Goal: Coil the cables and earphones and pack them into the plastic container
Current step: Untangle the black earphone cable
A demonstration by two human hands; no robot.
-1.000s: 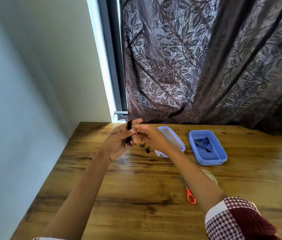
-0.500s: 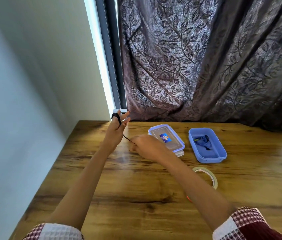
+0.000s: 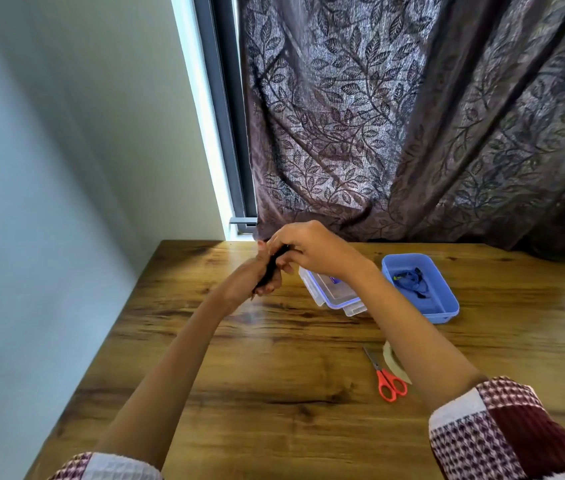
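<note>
cable (image 3: 271, 270), thin and black, sits bunched across our left hand (image 3: 257, 277), which is raised above the counter (image 3: 274, 375) near its far edge with the fingers closed around the loops. our right hand (image 3: 309, 249) reaches over from the other side and pinches the top of the same bundle, gripping it. we judge the left acts as the form the coil is wound on while the right guides and tightens the turns, so the loops keep one size and don't spring apart. whether earbuds hang from it we cannot tell.

just beside the hands lies the clear lid (image 3: 334, 294), off its box. the blue plastic container (image 3: 419, 289) stands open a little further right, and a dark blue coiled cable (image 3: 411, 280) already lies inside, with room left over. orange-handled scissors (image 3: 385, 377) and a tape roll (image 3: 393, 363) rest nearer to us, partly under the right forearm.
</note>
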